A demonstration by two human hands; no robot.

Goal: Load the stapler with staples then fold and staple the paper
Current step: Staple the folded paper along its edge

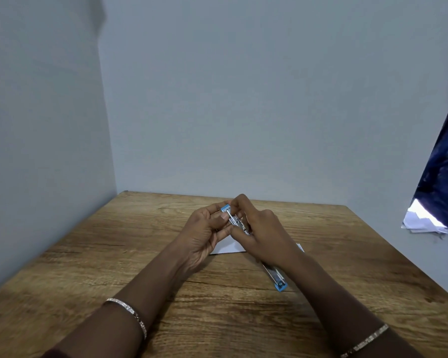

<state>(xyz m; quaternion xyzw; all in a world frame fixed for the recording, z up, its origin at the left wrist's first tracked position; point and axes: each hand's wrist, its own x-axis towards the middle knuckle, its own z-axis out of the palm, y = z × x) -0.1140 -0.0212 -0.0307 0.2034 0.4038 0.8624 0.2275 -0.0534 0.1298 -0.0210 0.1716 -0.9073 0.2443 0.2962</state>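
A small blue and silver stapler (233,218) is swung wide open and held above the wooden table (114,254). My left hand (204,236) grips its far half, fingers curled under and thumb on top. My right hand (259,228) pinches the metal staple channel near the far blue end. The stapler's other half (276,276) sticks out below my right wrist, its blue tip close to the table. A white sheet of paper (228,248) lies flat beneath both hands, mostly hidden. No staples can be made out.
Grey walls close the table on the left and at the back. At the right, past the table's edge, hangs dark blue cloth (445,164) with white papers (422,220) under it. A bracelet sits on each wrist.
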